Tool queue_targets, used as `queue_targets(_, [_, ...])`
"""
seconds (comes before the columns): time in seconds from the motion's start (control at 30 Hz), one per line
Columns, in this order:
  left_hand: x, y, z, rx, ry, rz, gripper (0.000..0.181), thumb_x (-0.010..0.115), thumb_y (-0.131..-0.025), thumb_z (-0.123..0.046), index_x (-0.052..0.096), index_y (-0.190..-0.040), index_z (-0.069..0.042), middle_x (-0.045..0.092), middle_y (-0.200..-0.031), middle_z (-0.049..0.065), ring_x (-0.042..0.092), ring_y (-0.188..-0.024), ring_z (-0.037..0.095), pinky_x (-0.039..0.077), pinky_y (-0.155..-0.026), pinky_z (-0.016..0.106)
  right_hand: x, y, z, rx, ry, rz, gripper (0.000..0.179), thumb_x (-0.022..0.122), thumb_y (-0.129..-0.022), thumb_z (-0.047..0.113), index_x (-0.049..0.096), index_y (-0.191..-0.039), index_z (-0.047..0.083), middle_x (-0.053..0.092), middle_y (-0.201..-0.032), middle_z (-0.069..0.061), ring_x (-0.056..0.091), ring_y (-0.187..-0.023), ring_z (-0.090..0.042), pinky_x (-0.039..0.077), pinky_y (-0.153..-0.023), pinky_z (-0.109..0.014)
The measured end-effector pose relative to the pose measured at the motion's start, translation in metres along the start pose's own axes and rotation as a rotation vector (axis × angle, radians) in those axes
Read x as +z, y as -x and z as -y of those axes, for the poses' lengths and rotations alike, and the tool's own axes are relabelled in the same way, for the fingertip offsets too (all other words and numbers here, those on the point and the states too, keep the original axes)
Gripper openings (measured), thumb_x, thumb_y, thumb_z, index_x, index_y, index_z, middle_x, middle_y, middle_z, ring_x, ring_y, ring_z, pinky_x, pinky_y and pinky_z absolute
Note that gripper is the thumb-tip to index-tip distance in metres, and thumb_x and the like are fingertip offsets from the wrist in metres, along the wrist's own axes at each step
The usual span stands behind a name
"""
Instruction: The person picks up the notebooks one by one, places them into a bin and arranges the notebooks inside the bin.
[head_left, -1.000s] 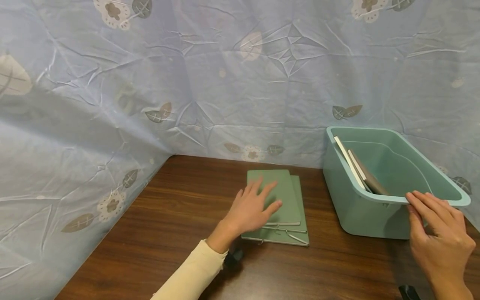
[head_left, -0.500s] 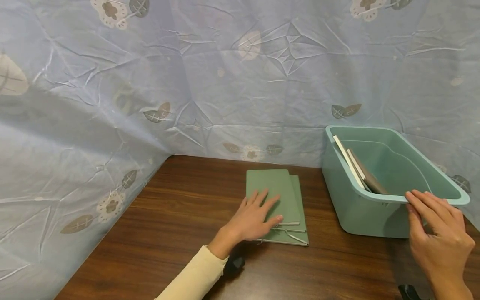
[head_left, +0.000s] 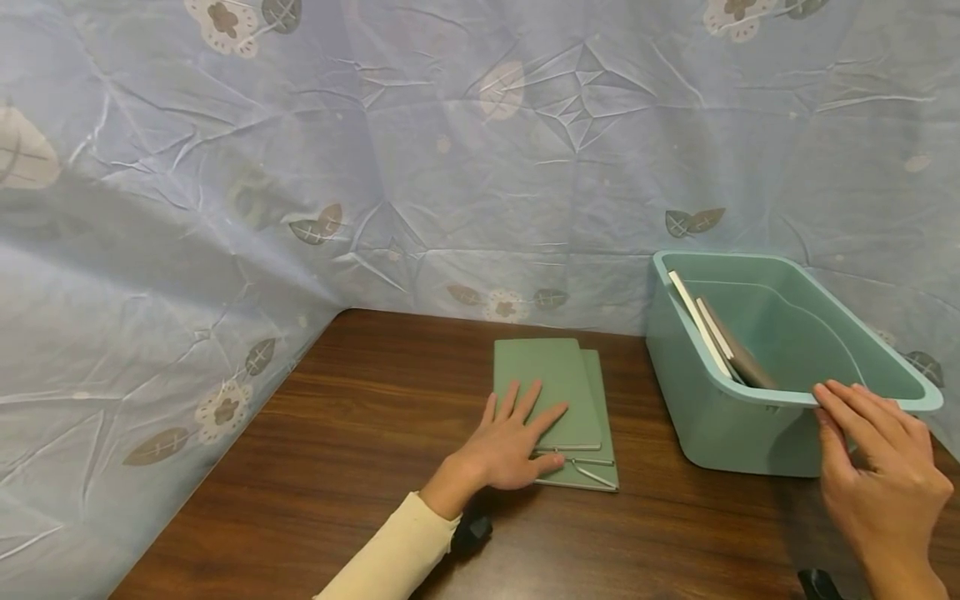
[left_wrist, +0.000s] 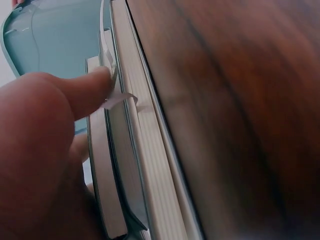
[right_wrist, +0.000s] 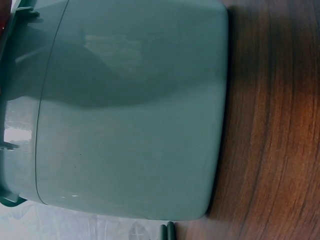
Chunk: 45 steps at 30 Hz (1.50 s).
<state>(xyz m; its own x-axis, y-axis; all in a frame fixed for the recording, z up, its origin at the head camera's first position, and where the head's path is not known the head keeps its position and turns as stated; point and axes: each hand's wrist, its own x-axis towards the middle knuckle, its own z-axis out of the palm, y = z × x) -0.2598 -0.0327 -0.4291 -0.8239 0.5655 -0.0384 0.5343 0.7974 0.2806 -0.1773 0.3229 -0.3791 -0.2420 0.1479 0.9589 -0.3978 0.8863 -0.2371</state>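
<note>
A stack of green notebooks lies on the table, the smaller top one overlapping a larger one below. My left hand rests on the stack with fingers spread, its thumb over the near edge. The left wrist view shows the page edges close up, with a thin ribbon bookmark hanging out beside the thumb. At the right stands a green plastic bin; my right hand grips its near rim, fingers on top and thumb below. In the right wrist view, the bin's outer wall fills most of the picture.
Inside the bin, several books lean against its left wall. The dark wood table ends on the left at a patterned cloth, which also hangs behind everything.
My left hand has drawn slightly toward the near edge of the notebooks and settled onto them. The right hand stays on the bin rim; notebooks and bin have not moved.
</note>
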Motion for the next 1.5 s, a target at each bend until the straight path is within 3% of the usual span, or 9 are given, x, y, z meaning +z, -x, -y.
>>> queue_targets(0.6, [0.0007,-0.0006,-0.0003,-0.007,-0.014,0.004,0.072,0.045,-0.099,-0.058,0.008,-0.158,-0.041,-0.01,-0.168,0.003,-0.012,-0.154,0.034,0.0,-0.12,0.063,0.0009,0.0031,-0.0063,-0.004,0.017,0.021,0.02,0.067,-0.092,0.007,0.076,-0.11,0.005,0.073,-0.113,-0.017,0.063,-0.12,-0.027,0.038,-0.113,-0.027])
queue_targets(1.0, [0.0014,-0.0004,0.0011,0.007,-0.008,0.007,0.073,0.045,-0.098,-0.059,0.007,-0.158,-0.041,-0.011,-0.167,0.004,-0.013,-0.153,0.034,0.011,-0.119,0.066,0.0011,-0.0004,0.0001,-0.006,-0.001,-0.008,0.018,0.067,-0.092,0.008,0.077,-0.106,0.003,0.073,-0.112,-0.015,0.064,-0.119,-0.023,0.039,-0.112,-0.025])
queue_targets(1.3, [0.0033,-0.002,0.0015,0.01,-0.021,0.01,0.073,0.044,-0.098,-0.06,0.007,-0.158,-0.041,-0.011,-0.167,0.004,-0.012,-0.153,0.035,0.01,-0.119,0.066,-0.0007,-0.0004,-0.0002,-0.016,0.012,0.007,0.019,0.066,-0.092,0.007,0.076,-0.108,0.003,0.073,-0.112,-0.017,0.063,-0.121,-0.024,0.038,-0.113,-0.025])
queue_targets(1.5, [0.0028,-0.002,0.0017,0.008,-0.075,-0.002,0.075,0.043,-0.097,-0.063,0.007,-0.158,-0.041,-0.008,-0.168,0.004,-0.009,-0.154,0.035,0.004,-0.12,0.064,-0.0011,0.0004,-0.0011,-0.012,0.016,0.022,0.019,0.066,-0.093,0.007,0.076,-0.109,0.003,0.072,-0.112,-0.018,0.063,-0.121,-0.026,0.038,-0.113,-0.026])
